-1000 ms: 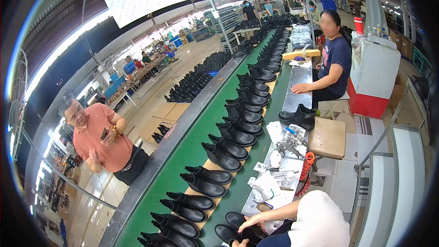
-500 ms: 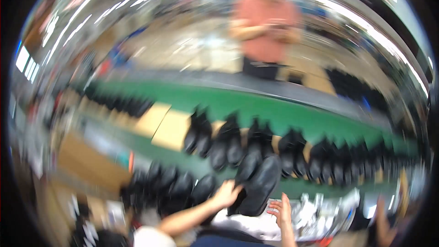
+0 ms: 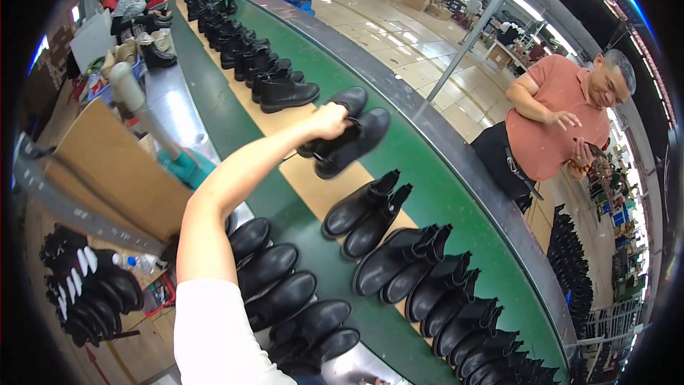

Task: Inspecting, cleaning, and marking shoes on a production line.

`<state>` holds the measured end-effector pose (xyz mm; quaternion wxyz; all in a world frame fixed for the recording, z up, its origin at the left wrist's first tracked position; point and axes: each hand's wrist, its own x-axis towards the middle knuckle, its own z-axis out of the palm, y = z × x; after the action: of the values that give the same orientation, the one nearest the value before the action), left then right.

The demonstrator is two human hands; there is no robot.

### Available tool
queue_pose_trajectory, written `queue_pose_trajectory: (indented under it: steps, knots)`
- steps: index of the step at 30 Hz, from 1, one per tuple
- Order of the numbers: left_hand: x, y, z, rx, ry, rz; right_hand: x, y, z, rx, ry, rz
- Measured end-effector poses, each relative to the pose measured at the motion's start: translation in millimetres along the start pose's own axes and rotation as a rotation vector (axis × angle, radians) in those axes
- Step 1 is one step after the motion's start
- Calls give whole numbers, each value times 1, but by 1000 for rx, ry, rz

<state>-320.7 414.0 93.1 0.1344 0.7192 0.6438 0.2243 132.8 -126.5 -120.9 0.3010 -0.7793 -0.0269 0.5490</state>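
My left hand (image 3: 328, 121) grips a pair of black ankle boots (image 3: 367, 139) by their upper openings, its fingers wrapped round them. The boots are over a tan cardboard strip on the green conveyor belt (image 3: 456, 196), toes pointing to the far side; whether their soles touch it I cannot tell. Beyond the hand stands a row of black boots (image 3: 288, 93), and nearer to me more pairs (image 3: 367, 214) line the belt. Only a skin-coloured sliver at the lower edge may be my right hand (image 3: 375, 382); its fingers cannot be made out.
Several black boots (image 3: 285, 299) crowd the near metal bench. A brown cardboard panel (image 3: 117, 171) and a grey-and-teal lamp-like fixture (image 3: 132, 93) stand left. Across the belt, a person in a salmon shirt (image 3: 566, 117) holds a phone. Co-workers stand at the far left end.
My left hand has carried the boots from the belt's near edge, beside my right hand, out over the belt. My right hand has dropped almost out of view. The view has swung and sharpened.
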Motion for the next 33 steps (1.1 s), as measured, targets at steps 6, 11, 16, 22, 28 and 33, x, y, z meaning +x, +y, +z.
queue_pose_trajectory:
  steps: [6, 11, 16, 22, 28, 33]
  knots:
    - [56, -138, 61, 92, -141, -380, 3, 10, 10, 903, -302, 420]
    - [70, -152, 102, 793, 46, -326, -4, 29, 6, 1657, -606, 695]
    - [82, -62, 103, 320, 489, 26, -2, 26, 1, 2569, -973, 661]
    - [16, 83, 198, -75, 27, 196, 24, 57, 56, 2774, -1237, 136]
    - [6, 97, 220, 78, -270, -251, 48, 73, 81, 2889, -1507, -241]
    - [-24, 123, 172, -19, -56, -197, 47, 33, 70, 3592, -1598, 160]
